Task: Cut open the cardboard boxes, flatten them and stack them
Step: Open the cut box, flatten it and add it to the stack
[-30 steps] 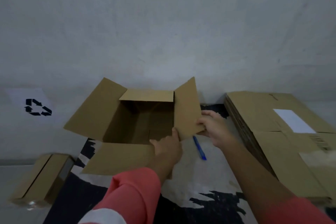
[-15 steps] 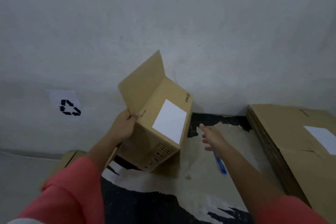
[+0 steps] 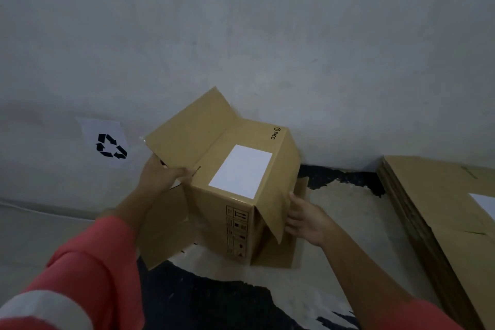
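Head view, left hand: the left hand reaches forward from a pink sleeve to the near-left corner of the cardboard box. Its grip is closed on the box, with the fingers curled over the edge where the raised flap begins.
Head view, right hand: the right hand is at the box's right side. Its fingers are fairly straight and their tips are against the hanging side flap. The grip is open and holds nothing.
Head view, box: it is tilted on the mottled floor with its flaps spread. The face with the white label is turned upward.
Head view, surroundings: a stack of flattened boxes lies well right of the box. A recycling sign is on the wall to the box's left.
Change: half a second ago the right hand was stretched out over the floor, apart from the box. Now it touches the flap. The box has rolled further, so its label face lies more level.
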